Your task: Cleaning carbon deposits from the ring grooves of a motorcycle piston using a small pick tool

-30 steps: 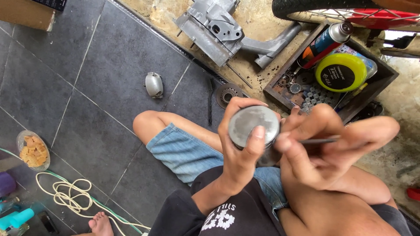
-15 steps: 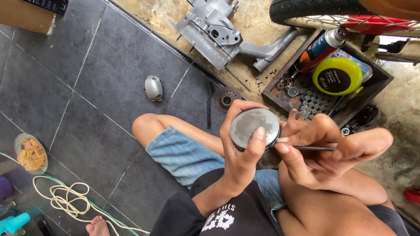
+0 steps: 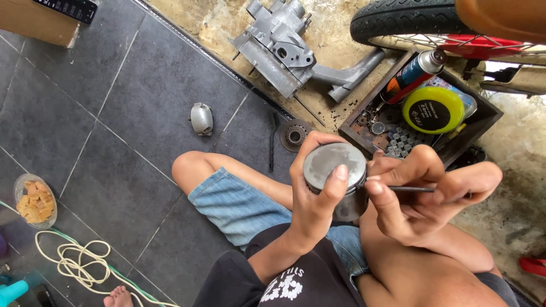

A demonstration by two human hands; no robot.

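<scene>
Gripping the grey piston (image 3: 335, 170) in your left hand (image 3: 313, 199) over your lap, fingers clamped round it, you tilt its side toward your right hand (image 3: 421, 193). That hand pinches a thin pick (image 3: 412, 189), its tip touching the piston's edge; the tool tray (image 3: 483, 122) sits just beyond.

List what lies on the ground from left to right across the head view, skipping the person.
Bowl of tan snack pieces → coiled pale rope → small grey metal cover → round toothed disc → yellow-rimmed round tin in the dark tray.
</scene>
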